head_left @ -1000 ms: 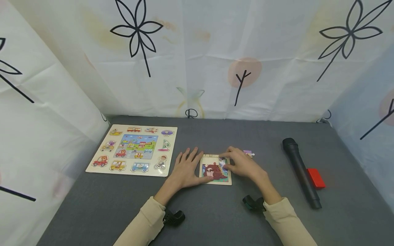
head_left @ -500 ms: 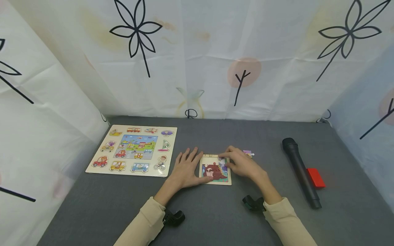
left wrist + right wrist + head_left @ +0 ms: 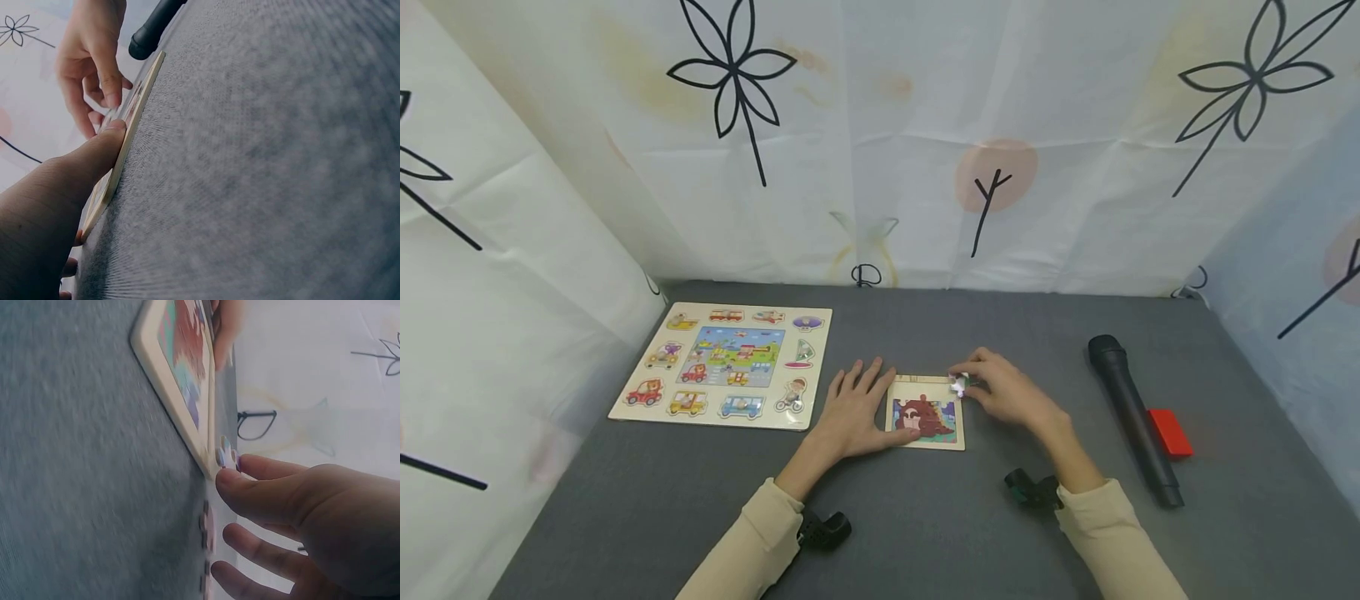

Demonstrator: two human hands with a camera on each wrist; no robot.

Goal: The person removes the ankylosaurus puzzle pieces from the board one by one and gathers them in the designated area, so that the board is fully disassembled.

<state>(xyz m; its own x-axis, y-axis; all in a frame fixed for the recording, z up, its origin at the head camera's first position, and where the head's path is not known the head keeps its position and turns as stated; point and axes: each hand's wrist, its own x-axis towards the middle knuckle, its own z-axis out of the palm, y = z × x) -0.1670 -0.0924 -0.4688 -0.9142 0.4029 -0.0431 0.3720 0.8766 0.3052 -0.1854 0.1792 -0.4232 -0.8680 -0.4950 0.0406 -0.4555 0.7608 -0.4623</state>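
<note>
Pinching a puzzle piece (image 3: 958, 387) in the right hand (image 3: 1003, 389) by the small board (image 3: 925, 389)'s top-right corner, maybe to leave knobs clear. Resting the thumb of a spread left hand (image 3: 853, 421) on that board, probably against sliding.

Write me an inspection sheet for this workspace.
Surface: grey, fabric-textured tabletop.
Job's things: small puzzle board, partly filled; puzzle piece in hand; loose pieces nearby.
Clutter: large picture board at left; black microphone and red block at right.
Left hand: fingers spread, thumb on the small puzzle board.
Right hand: pinches the puzzle piece near the board's far right corner.
Cables: none clearly visible.
Surroundings: white patterned cloth behind and at both sides.
</note>
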